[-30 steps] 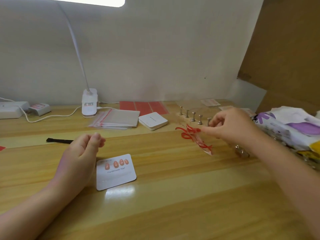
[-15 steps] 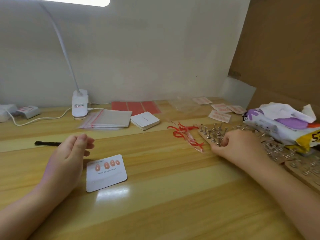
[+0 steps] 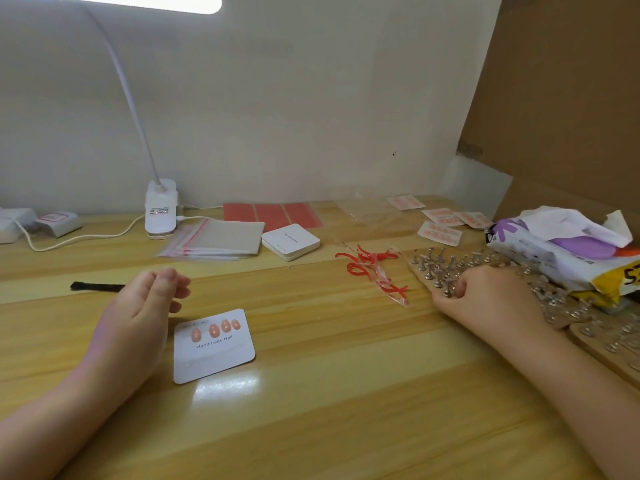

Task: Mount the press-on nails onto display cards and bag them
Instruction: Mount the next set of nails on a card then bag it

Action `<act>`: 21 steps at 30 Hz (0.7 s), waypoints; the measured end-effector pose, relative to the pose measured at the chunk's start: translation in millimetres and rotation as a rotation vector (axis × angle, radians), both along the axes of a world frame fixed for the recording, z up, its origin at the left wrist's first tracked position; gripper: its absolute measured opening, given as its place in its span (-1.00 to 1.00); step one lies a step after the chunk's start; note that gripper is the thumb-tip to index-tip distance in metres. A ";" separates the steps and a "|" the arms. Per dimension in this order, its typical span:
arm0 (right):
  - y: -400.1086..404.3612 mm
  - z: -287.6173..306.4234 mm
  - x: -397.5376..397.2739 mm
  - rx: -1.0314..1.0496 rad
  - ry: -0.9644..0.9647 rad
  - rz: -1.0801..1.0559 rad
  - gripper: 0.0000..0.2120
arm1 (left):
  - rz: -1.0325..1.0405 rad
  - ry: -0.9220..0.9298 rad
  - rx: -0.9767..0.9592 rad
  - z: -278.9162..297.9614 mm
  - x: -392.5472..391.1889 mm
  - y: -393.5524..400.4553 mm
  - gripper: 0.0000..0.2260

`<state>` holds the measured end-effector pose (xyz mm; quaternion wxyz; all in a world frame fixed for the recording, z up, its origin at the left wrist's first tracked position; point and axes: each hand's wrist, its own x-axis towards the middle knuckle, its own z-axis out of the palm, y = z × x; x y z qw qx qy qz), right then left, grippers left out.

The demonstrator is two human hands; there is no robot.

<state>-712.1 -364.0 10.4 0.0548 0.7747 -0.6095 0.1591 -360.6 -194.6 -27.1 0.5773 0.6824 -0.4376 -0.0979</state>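
Wooden surface fills the frame. At upper left stands a white clip lamp, with a stack of clear zip bags and a small white box beside it. The left hand rests lower left, fingers loosely curled and holding nothing, just left of the display card (four pink nails mounted). Right of centre lie red strips. The right hand pinches a metal stand on the board, as half a second ago; the view has shifted slightly.

right hand's fingertips hidden among metal stands, bag stack blurred, lamp head cut off at top edge
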 end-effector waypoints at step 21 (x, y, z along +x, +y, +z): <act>48.5 54.9 58.5 -0.021 -0.120 0.330 -0.71 | 0.027 -0.010 0.036 0.3 -0.1 0.4 -0.64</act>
